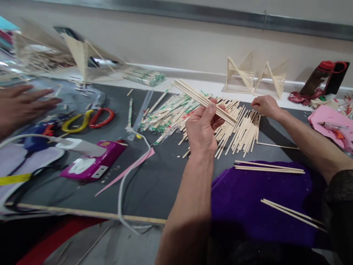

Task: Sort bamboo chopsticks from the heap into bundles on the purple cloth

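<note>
My left hand [203, 123] is closed round a small bundle of wooden sticks [190, 91], held slantwise above the pile. My right hand [265, 106] is over the far right end of the loose sticks [246, 134], its fingers curled in; what they hold, if anything, is too small to tell. Beside the loose sticks lie wrapped sticks [165, 116] with green print. Nearer me, several sticks [268, 168] rest on a purple cloth [248, 198], and two more [292, 213] lie lower on it.
Another person's hand [24, 105] is at the left. Scissors [102, 117], a magenta power strip [93, 162] and a white cable [121, 187] lie left of centre. Stick models [239, 75] stand by the wall. A bottle [316, 79] and pink paper [331, 125] are at the right.
</note>
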`<action>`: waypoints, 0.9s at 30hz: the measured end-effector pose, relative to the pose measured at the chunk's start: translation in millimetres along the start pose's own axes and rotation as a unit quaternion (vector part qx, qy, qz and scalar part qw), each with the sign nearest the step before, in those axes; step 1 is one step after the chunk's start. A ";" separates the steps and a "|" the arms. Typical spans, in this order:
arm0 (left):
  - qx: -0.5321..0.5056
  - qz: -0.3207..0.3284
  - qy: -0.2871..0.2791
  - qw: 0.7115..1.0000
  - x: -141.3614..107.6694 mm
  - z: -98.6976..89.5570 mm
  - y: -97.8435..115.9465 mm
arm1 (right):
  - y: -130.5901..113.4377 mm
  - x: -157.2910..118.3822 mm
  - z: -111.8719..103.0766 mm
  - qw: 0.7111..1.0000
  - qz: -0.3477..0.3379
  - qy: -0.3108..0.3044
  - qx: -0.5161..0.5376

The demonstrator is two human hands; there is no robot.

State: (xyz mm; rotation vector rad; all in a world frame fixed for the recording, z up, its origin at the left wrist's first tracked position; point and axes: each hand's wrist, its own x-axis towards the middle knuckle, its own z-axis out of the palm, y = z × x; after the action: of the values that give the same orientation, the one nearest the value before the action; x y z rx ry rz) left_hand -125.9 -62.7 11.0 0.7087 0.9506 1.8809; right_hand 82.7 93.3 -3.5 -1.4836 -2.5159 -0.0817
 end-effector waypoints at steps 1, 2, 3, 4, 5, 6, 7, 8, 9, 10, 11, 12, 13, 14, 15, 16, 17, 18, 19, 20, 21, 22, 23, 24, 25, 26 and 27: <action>0.001 0.001 -0.001 1.000 0.2 -0.3 -0.4 | -1.8 2.9 2.2 1.000 0.002 -0.011 -0.006; 0.003 0.001 -0.003 1.000 0.5 -0.7 -0.8 | -4.1 5.9 4.6 1.000 0.000 -0.020 -0.012; 0.006 0.002 -0.004 1.000 0.9 -1.1 -1.1 | -6.7 8.9 7.2 0.999 -0.007 -0.028 -0.018; 0.008 0.003 -0.005 1.000 1.3 -1.5 -1.3 | -9.1 11.7 9.8 0.999 -0.020 -0.037 -0.025; 0.011 0.004 -0.006 1.000 1.7 -1.8 -1.5 | -11.3 14.5 12.3 0.998 -0.037 -0.047 -0.034; 0.013 0.005 -0.006 1.000 2.1 -2.1 -1.4 | -13.1 17.1 14.4 0.996 -0.055 -0.060 -0.045; 0.014 0.005 -0.006 1.000 2.4 -2.4 -1.3 | -14.5 19.5 16.0 0.993 -0.071 -0.072 -0.057; 0.016 0.005 -0.006 1.000 2.7 -2.7 -1.2 | -15.7 21.7 17.0 0.990 -0.085 -0.084 -0.069; 0.018 0.004 -0.006 1.000 2.8 -2.9 -1.0 | -16.7 23.5 17.3 0.988 -0.097 -0.093 -0.080; 0.020 0.004 -0.006 1.000 3.0 -3.3 -0.9 | -17.8 25.1 16.9 0.985 -0.108 -0.099 -0.092; 0.024 0.004 -0.007 1.000 3.0 -3.6 -0.8 | -19.0 26.4 15.7 0.982 -0.119 -0.102 -0.103; 0.028 0.005 -0.010 1.000 3.1 -4.0 -0.8 | -20.4 27.4 13.9 0.979 -0.131 -0.107 -0.116; 0.032 0.006 -0.012 0.999 3.1 -4.4 -0.8 | -22.0 28.2 11.7 0.975 -0.142 -0.113 -0.130; 0.036 0.007 -0.014 0.999 3.1 -4.7 -1.0 | -23.6 28.8 9.1 0.970 -0.152 -0.121 -0.145; 0.039 0.007 -0.015 0.999 3.1 -5.0 -1.3 | -25.0 29.4 6.5 0.965 -0.160 -0.132 -0.158; 0.040 0.006 -0.015 0.999 3.1 -5.2 -1.6 | -26.3 29.8 4.2 0.961 -0.166 -0.144 -0.169; 0.040 0.005 -0.014 0.999 3.1 -5.3 -1.9 | -27.2 30.3 2.2 0.957 -0.172 -0.155 -0.178; 0.039 0.004 -0.013 0.999 3.1 -5.2 -2.3 | -27.6 30.8 0.7 0.953 -0.178 -0.162 -0.185; 0.038 0.004 -0.013 0.999 3.1 -5.1 -2.6 | -27.6 31.3 -0.1 0.949 -0.186 -0.166 -0.191; 0.038 0.003 -0.012 0.999 3.0 -4.8 -2.8 | -27.2 31.9 -0.4 0.946 -0.194 -0.167 -0.198; 0.037 0.003 -0.011 0.999 2.9 -4.6 -3.0 | -26.6 32.6 -0.2 0.943 -0.202 -0.166 -0.205; 0.035 0.003 -0.010 0.999 2.8 -4.3 -3.1 | -26.0 33.4 0.4 0.940 -0.209 -0.164 -0.212; 0.033 0.002 -0.010 0.999 2.6 -4.0 -3.1 | -25.3 34.2 1.1 0.938 -0.215 -0.162 -0.219; 0.032 0.001 -0.009 0.999 2.3 -3.8 -3.0 | -24.9 35.1 1.8 0.936 -0.220 -0.160 -0.225; 0.031 -0.001 -0.008 0.999 2.1 -3.5 -3.0 | -24.6 35.9 2.2 0.934 -0.224 -0.160 -0.229; 0.031 -0.002 -0.007 0.999 1.8 -3.2 -3.1 | -24.5 36.5 2.2 0.932 -0.229 -0.160 -0.233; 0.032 -0.005 -0.006 0.999 1.5 -2.9 -3.3 | -24.4 36.9 1.5 0.930 -0.234 -0.160 -0.235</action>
State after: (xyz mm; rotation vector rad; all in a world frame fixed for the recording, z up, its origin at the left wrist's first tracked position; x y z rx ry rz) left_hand -127.3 -61.3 6.8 0.7512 1.0090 1.8437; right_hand 44.0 113.3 4.5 -1.0499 -3.2454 -0.6041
